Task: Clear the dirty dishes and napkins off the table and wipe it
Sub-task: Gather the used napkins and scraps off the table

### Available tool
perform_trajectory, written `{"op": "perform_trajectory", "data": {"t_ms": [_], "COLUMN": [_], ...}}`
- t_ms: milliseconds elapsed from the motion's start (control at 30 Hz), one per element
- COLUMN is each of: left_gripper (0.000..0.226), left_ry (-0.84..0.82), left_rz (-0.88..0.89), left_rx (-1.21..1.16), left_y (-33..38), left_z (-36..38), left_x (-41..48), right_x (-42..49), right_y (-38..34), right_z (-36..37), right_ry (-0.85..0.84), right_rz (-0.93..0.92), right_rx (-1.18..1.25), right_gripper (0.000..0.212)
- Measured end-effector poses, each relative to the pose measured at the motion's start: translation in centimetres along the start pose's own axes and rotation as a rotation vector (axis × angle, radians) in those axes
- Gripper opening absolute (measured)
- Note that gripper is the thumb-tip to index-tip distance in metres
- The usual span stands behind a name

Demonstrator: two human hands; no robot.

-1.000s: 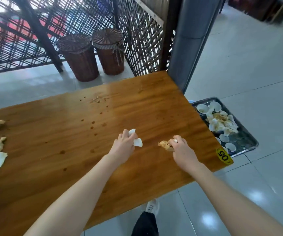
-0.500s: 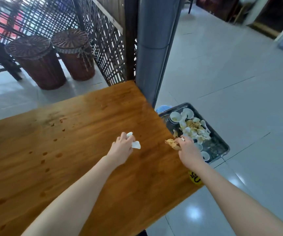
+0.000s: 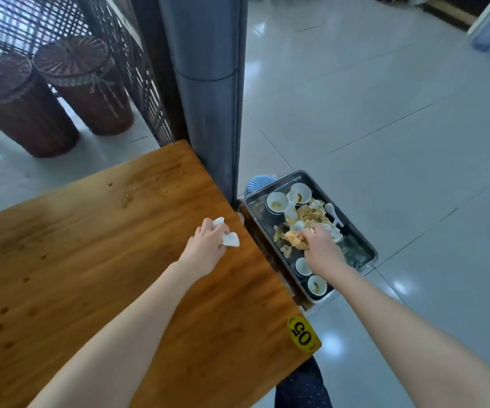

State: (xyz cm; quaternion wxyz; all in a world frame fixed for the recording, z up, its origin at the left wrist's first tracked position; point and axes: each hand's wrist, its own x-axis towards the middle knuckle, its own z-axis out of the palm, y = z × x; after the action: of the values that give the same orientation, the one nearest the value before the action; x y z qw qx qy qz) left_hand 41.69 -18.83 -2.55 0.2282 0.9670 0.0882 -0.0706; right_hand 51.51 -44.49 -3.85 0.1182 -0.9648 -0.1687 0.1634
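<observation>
Moved right since the earlier frame: right hand [image 3: 322, 248] now past the table [image 3: 90, 260] edge, over the metal tray [image 3: 258, 209] of dirty bowls [image 3: 276, 201], fingers curled round a stained napkin wad [image 3: 295, 241]; left hand [image 3: 205, 248] near the table's right edge, gripping a white napkin [image 3: 231, 240]

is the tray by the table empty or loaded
Loaded. The tray holds several small bowls, a white spoon and a heap of soiled napkins; the right hand grips another wad over it.
</observation>
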Motion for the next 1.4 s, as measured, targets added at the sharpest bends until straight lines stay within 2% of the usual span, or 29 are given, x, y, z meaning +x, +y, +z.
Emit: {"op": "perform_trajectory", "data": {"t_ms": [200,367,600,667,767,833,967,1033,1200,1267,1400], "left_gripper": [0.03,0.03,0.029,0.03,0.033,0.034,0.036,0.044,0.097,0.103,0.098], "left_ry": [-0.017,-0.052,-0.069,-0.087,-0.116,-0.131,-0.139,-0.177,-0.36,-0.381,-0.329], "left_rz": [-0.112,-0.122,-0.171,-0.171,-0.164,-0.164,-0.134,-0.138,-0.191,-0.209,-0.278], "left_rx": [-0.041,-0.087,-0.091,-0.085,-0.09,-0.106,-0.084,-0.094,-0.158,-0.114,-0.036], "left_y": [4.5,9.7,14.0,14.9,16.0,16.6,18.2,19.0,19.3,18.5,16.5], "left_z": [3.5,6.8,8.5,8.9,9.5,9.7,10.6,11.0,11.7,11.8,11.2], "left_x": [5.9,11.4,18.8,20.3,22.1,23.1,24.9,25.6,25.5,24.7,22.5], "right_x": [6.4,11.0,15.7,16.6,17.7,18.2,18.8,19.0,19.2,19.1,18.7], "right_y": [5.8,11.7,15.2,16.1,17.3,18.2,20.1,20.9,21.5,21.3,20.2], "right_z": [-1.4,-3.0,-2.5,-2.4,-2.6,-2.9,-3.6,-4.0,-5.0,-5.2,-5.7], "right_ry": [-0.06,-0.132,-0.178,-0.195,-0.288,-0.312,-0.294,-0.28,-0.218,-0.207,-0.199], "right_rz": [-0.116,-0.089,-0.173,-0.201,-0.188,-0.166,-0.144,-0.137,-0.127,-0.127,-0.167], "right_rx": [-0.002,-0.054,-0.034,-0.042,-0.085,-0.085,-0.056,-0.033,-0.012,-0.018,0.016], "right_gripper": [0.039,0.035,0.035,0.046,0.078,0.081,0.075,0.073,0.07,0.068,0.064]}}
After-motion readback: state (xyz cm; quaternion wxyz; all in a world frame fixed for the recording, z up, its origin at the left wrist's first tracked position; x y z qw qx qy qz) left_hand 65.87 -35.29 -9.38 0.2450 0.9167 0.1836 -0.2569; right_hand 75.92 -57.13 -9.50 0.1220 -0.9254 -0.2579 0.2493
